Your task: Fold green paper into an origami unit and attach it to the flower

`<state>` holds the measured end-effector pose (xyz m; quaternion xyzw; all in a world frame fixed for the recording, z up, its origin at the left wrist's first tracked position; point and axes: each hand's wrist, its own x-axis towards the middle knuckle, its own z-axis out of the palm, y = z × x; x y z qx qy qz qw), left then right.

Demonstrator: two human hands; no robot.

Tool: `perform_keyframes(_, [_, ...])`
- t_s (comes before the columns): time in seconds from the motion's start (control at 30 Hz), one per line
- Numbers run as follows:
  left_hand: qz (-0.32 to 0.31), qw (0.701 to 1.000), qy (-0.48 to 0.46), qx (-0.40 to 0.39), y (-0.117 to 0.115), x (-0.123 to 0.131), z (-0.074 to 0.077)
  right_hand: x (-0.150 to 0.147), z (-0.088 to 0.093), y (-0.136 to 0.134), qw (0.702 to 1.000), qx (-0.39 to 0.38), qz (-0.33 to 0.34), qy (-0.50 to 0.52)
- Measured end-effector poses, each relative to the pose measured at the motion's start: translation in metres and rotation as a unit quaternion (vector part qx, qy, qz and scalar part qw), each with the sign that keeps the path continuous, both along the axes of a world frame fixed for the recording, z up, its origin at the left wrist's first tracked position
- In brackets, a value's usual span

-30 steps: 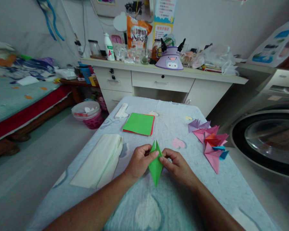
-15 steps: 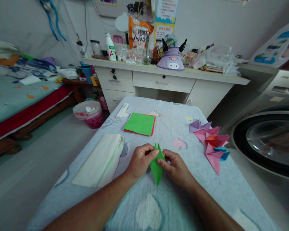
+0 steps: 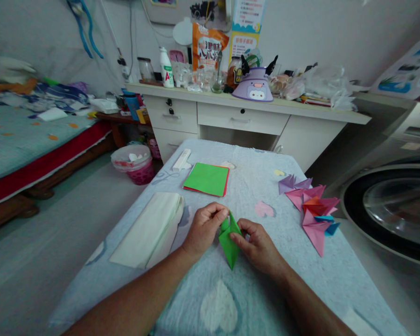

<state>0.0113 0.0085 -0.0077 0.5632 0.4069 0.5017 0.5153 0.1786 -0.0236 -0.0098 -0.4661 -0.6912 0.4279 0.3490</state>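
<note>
A green folded paper (image 3: 230, 247), diamond-shaped with a pointed lower end, is held between my two hands over the table. My left hand (image 3: 203, 229) pinches its upper left flap between thumb and fingers; that flap is bent outward. On the right edge, my right hand (image 3: 256, 241) grips the paper, thumb in front and fingers behind. Beyond them lies a stack of square paper sheets (image 3: 207, 179), green on top with red showing below. Several folded paper cranes (image 3: 315, 210) in purple, pink, orange and blue lie at the table's right side.
A folded white cloth or paper bundle (image 3: 150, 231) lies on the left of the cloth-covered table (image 3: 213, 298). Near the far left corner is a white box (image 3: 181, 160). A bin (image 3: 135, 163) stands on the floor at left, a washing machine (image 3: 395, 186) at right.
The two upper points stood close together; now my left hand has bent the left one outward and away from the right. My view has shifted slightly left.
</note>
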Motion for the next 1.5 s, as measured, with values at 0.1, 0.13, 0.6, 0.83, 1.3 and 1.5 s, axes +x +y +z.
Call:
perform_keyframes(0.1, [0.017,0.996,-0.078,-0.049,0.002,0.000,-0.003,0.001,-0.001,0.001,0.999,-0.024,0.008,0.040])
perform_keyframes(0.13, [0.015,0.992,-0.104,-0.065,0.002,0.000,-0.004,0.001,-0.001,0.001,0.998,-0.036,0.011,0.058])
perform_keyframes(0.6, [-0.111,0.991,0.003,-0.076,-0.003,0.006,-0.009,0.008,-0.003,0.005,0.985,-0.075,-0.015,0.155])
perform_keyframes(0.83, [-0.105,0.993,0.053,-0.026,-0.005,0.006,-0.006,0.007,-0.005,0.007,0.982,-0.039,-0.052,0.175])
perform_keyframes(1.3, [-0.063,0.989,0.129,0.040,-0.007,0.006,-0.004,0.011,0.002,0.005,0.978,0.009,-0.089,0.189])
perform_keyframes(1.5, [-0.051,0.985,0.154,0.056,-0.009,0.010,-0.001,0.009,0.001,0.006,0.976,0.014,-0.087,0.198])
